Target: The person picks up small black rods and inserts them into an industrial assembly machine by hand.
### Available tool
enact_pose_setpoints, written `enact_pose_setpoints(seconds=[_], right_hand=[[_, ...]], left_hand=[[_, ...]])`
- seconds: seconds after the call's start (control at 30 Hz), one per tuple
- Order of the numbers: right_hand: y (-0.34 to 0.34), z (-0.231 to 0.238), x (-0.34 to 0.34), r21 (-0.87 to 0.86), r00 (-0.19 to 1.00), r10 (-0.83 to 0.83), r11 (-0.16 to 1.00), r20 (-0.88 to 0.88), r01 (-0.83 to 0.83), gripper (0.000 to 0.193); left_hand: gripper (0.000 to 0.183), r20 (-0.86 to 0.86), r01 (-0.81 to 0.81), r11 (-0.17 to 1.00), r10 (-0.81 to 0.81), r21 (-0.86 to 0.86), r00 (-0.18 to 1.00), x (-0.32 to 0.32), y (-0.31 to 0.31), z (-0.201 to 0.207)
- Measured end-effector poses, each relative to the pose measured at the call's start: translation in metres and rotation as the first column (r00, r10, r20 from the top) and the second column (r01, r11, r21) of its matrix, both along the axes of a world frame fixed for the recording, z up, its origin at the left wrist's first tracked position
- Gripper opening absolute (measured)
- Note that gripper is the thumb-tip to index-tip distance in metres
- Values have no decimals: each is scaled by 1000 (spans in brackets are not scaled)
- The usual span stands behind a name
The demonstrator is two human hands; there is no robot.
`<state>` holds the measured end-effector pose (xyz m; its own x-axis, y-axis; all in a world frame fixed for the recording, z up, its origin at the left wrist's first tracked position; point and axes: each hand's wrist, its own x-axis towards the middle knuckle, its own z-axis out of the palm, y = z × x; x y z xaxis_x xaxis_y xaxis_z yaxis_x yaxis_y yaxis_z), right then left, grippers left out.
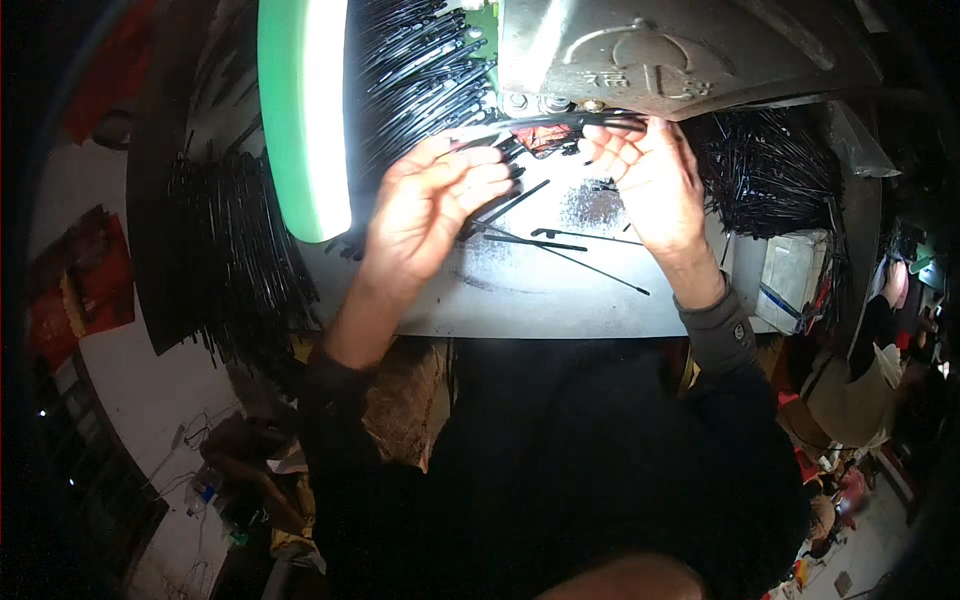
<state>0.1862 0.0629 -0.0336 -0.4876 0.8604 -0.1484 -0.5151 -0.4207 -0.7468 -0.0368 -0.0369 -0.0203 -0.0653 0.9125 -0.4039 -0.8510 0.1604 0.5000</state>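
Observation:
A small bunch of thin black rods (pixel 560 122) stretches between my two hands, just below the metal machine housing. My left hand (pixel 425 200) curls its fingers around the left part, where dark pieces also show by the fingertips. Higher up on the right, my right hand (pixel 658 185) pinches the other end between thumb and fingers. Behind the bunch lies a small patch of red material (pixel 545 138), partly hidden. Several loose black rods (pixel 560 243) are scattered on the pale metal worktop (pixel 560 300) below my hands.
A bright green-edged lamp (pixel 300 120) stands at the left. Dense heaps of black rods lie behind it (pixel 425 70), at far left (pixel 230 250) and at right (pixel 770 170). The grey housing (pixel 660 55) overhangs the back. A white box (pixel 795 275) sits at right; another person's hand (pixel 893 283) shows beyond.

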Motion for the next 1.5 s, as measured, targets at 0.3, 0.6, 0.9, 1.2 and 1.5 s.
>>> enact_pose_setpoints(seconds=[0.3, 0.6, 0.9, 1.2, 1.5], right_hand=[[10, -4, -8, 39, 978, -93, 994, -185, 102, 30], [10, -10, -2, -89, 997, -65, 994, -34, 62, 52], [10, -22, -1, 20, 983, -110, 993, -144, 114, 30], [-7, 40, 79, 217, 691, -17, 955, 723, -203, 21], [12, 46, 162, 561, 12, -826, 373, 564, -739, 10]], left_hand=[[18, -32, -133, 982, 138, 133, 990, 18, 42, -6], [19, -213, -203, 923, 281, 325, 936, 31, 42, -23], [16, -376, -178, 951, 266, 251, 888, 37, 52, -10], [19, -373, -68, 952, 182, 298, 910, 17, 68, -16], [14, -396, 205, 978, -170, 47, 902, 57, 6, 6]])
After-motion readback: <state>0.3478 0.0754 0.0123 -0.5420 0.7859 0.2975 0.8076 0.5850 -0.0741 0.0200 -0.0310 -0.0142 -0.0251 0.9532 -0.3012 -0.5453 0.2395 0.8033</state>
